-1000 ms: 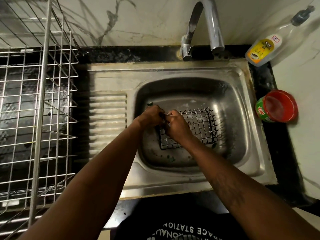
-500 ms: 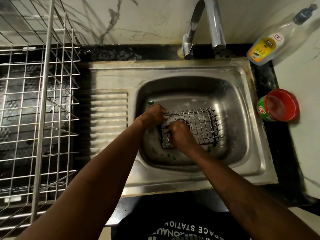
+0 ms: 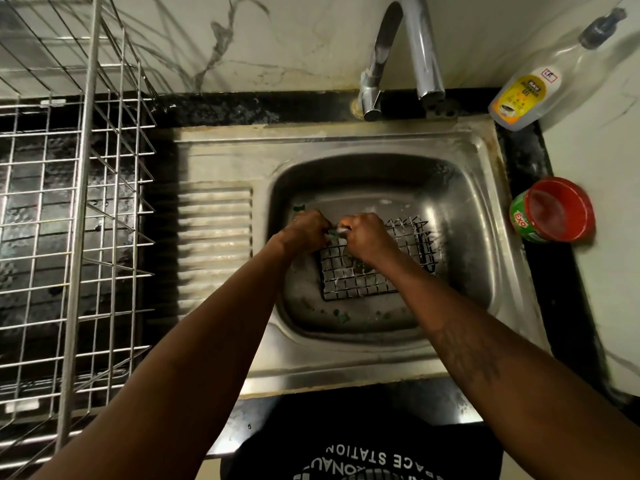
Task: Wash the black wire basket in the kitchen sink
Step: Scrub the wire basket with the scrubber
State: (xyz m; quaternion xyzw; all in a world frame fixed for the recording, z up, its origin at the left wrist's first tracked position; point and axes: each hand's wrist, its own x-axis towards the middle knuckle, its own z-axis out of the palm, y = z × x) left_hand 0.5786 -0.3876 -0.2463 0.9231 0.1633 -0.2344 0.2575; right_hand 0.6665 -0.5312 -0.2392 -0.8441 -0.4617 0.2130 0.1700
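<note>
The black wire basket lies in the steel sink, with soap foam on its mesh. My left hand curls over the basket's far left corner and holds it. My right hand is right beside it at the same corner, its fingers pinching a small green scrub pad with white foam against the wire. The hands hide most of the pad and the basket's left rim. No water runs from the faucet.
A steel dish rack stands on the black counter at left. A dish soap bottle leans at the back right, with a red-rimmed tub nearer. Green scraps lie on the sink floor.
My right hand has moved from the basket's near left part up to its far left corner, next to my left hand. The basket has shifted slightly.
</note>
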